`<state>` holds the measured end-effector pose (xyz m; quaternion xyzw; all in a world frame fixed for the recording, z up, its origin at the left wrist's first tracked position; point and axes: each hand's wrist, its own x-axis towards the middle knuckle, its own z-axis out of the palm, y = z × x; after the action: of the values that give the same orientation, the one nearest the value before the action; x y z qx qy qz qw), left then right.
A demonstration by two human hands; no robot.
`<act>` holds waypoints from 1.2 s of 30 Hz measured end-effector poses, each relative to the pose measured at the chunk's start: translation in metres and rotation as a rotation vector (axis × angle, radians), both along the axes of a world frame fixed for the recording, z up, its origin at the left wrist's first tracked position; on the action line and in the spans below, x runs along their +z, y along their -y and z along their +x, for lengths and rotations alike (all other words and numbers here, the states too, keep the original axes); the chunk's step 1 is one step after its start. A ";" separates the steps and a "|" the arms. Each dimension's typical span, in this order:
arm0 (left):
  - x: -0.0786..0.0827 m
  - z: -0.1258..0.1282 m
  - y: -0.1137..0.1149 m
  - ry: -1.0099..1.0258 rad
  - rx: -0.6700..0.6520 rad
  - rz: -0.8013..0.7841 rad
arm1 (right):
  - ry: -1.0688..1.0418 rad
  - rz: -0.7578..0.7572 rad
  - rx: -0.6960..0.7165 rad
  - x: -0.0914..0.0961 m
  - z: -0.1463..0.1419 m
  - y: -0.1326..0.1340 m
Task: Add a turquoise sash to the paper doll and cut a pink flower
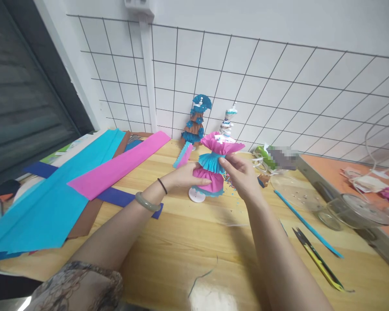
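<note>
Two hands clamp paper doll (214, 162), upright on table (197, 242) between them: left hand (188, 176) pinches pink lower skirt, right hand (241, 172) fingertips pinch teal waist ruffle. Crepe sheets (84, 181) lie left of grip; black-and-yellow tool (316, 259) right, nearer. Green item (265, 156) behind right hand: label blurred, unreadable.

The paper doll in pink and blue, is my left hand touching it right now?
Touching. The head view shows the left hand with its fingers pressed against the lower pink skirt of the paper doll, with no gap between them.
</note>
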<state>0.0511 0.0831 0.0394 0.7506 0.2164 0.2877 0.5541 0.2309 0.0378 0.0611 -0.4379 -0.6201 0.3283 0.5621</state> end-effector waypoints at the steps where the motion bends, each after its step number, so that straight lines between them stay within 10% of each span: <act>1: 0.000 0.001 0.001 0.001 0.011 0.007 | 0.003 -0.002 -0.005 0.000 0.000 0.000; 36: -0.005 0.012 0.005 0.116 0.081 -0.083 | 0.039 -0.017 -0.038 0.009 -0.008 0.010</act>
<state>0.0635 0.0782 0.0349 0.6997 0.2258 0.3436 0.5843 0.2234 0.0280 0.0700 -0.4608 -0.6197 0.3140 0.5523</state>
